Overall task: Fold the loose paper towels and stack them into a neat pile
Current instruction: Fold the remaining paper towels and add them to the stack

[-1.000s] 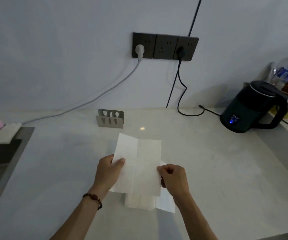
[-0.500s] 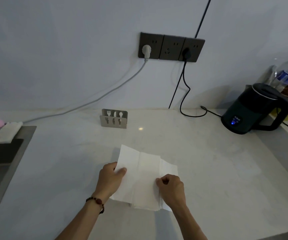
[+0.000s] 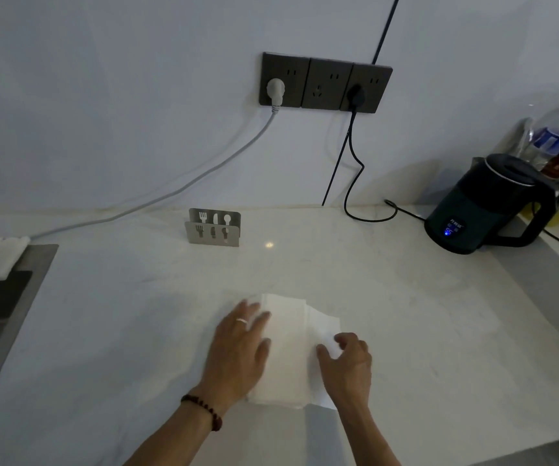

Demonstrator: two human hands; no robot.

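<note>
Towels (image 3: 288,351) lie low in the centre of the frame, a small white pile flat on the pale countertop (image 3: 422,314). Our left hand (image 3: 237,354) lies on the pile's left side with fingers straight and spread, pressing down and gripping nothing. Our right hand (image 3: 348,364) sits at the pile's right side with fingers curled; we judge that the thumb and fingertips pinch the edge of a sheet there, though the contact is small and partly hidden.

The right part of the pile juts out past the upper layer, so the stack is not square. We judge the main risk to be here: if the right hand pulls or pushes that edge while the left palm bears on one side only, the thin sheets could skew or crumple instead of folding along a clean line. Lifting the left hand too soon could let the top layer spring open.

Room is good. The counter is bare around the pile to the right and above it. The metal holder (image 3: 213,230) stands well apart, above the pile near the wall, and the kettle (image 3: 486,203) is far off at the right edge of the frame. The sink (image 3: 12,297) opens at the left edge, well away from the pile.
</note>
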